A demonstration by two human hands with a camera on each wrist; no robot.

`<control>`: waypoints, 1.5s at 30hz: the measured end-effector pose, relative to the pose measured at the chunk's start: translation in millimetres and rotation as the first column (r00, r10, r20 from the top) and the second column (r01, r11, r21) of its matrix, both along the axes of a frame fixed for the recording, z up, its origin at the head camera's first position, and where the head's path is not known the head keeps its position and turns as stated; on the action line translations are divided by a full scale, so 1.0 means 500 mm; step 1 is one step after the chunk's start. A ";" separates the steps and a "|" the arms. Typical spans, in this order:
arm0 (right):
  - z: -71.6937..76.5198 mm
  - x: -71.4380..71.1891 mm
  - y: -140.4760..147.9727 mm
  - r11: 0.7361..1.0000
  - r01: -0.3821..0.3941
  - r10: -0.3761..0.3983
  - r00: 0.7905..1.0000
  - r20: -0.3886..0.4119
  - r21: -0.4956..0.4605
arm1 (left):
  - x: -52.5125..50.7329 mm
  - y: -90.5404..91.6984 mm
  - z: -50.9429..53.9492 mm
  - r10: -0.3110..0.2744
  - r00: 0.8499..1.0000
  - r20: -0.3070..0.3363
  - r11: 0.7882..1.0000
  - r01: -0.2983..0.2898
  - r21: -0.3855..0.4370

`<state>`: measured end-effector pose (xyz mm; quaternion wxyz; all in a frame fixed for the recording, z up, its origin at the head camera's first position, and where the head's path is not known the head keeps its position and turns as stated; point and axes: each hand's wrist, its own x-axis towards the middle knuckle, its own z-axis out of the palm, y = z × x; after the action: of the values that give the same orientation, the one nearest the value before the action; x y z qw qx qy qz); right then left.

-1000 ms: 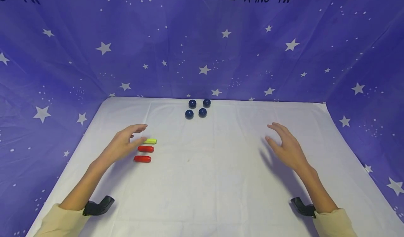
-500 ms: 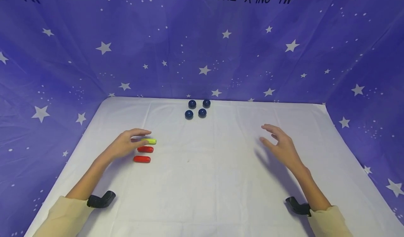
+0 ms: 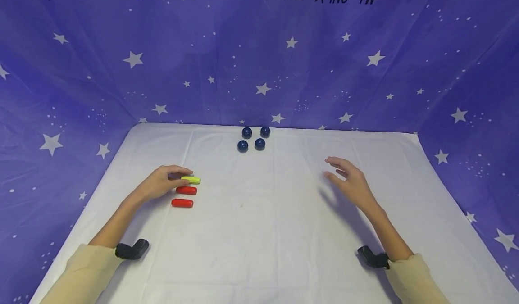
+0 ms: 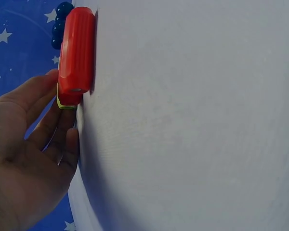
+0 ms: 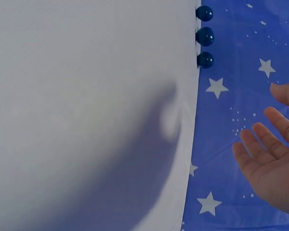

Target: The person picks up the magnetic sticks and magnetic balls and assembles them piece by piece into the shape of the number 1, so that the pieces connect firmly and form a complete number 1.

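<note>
My left hand (image 3: 162, 181) is at a short yellow-green stick-shaped piece (image 3: 194, 180) on the white cloth. The thumb and forefinger lie on either side of it and pinch it near its left end. In the left wrist view, only its edge (image 4: 66, 106) shows behind the red pieces. Just nearer to me lie two red ribbed pieces of similar shape, one red piece (image 3: 188, 190) beside my thumb and the other red piece (image 3: 182, 203) in front. My right hand (image 3: 353, 183) hovers above the cloth on the right, fingers loosely bent, holding nothing.
Several dark blue balls (image 3: 260, 144) stand grouped at the back middle of the white-covered table (image 3: 251, 250). A purple curtain (image 3: 227, 61) with white stars rises behind and at both sides. Each wrist wears a black camera mount (image 3: 133, 249).
My left hand has moved a little to the right and its fingers have drawn together around the yellow-green piece. My right hand has drifted left, staying above the cloth.
</note>
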<state>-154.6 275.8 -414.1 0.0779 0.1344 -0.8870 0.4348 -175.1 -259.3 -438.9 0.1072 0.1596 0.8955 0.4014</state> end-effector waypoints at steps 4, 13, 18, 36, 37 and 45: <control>-0.003 -0.014 -0.019 1.000 -0.013 0.014 1.000 0.013 -0.025 | -0.004 -0.001 -0.004 -0.002 1.000 -0.006 1.000 0.002 -0.021; -0.014 -0.055 -0.078 0.995 -0.048 0.054 0.997 0.059 -0.088 | -0.008 0.004 -0.014 0.017 1.000 -0.001 0.999 -0.017 -0.037; -0.016 -0.080 -0.122 0.994 -0.051 0.060 0.994 0.089 -0.098 | -0.005 0.004 -0.014 0.027 1.000 0.009 0.999 -0.027 -0.043; -0.056 -0.161 -0.255 0.994 -0.027 0.041 0.991 0.128 -0.107 | -0.004 0.001 -0.014 0.051 0.997 0.057 0.999 -0.050 -0.013; -0.059 -0.165 -0.259 0.994 -0.021 0.036 0.990 0.139 -0.109 | -0.004 0.002 -0.013 0.053 0.997 0.062 0.999 -0.052 -0.015; -0.072 -0.208 -0.281 0.975 0.084 -0.026 0.964 0.266 -0.208 | -0.006 0.003 -0.013 0.047 0.997 0.065 0.999 -0.046 -0.018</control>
<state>-258.5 135.2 -450.0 -0.0137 0.0417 -0.8400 0.5408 -177.9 -257.7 -445.4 0.1285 0.1248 0.8983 0.4013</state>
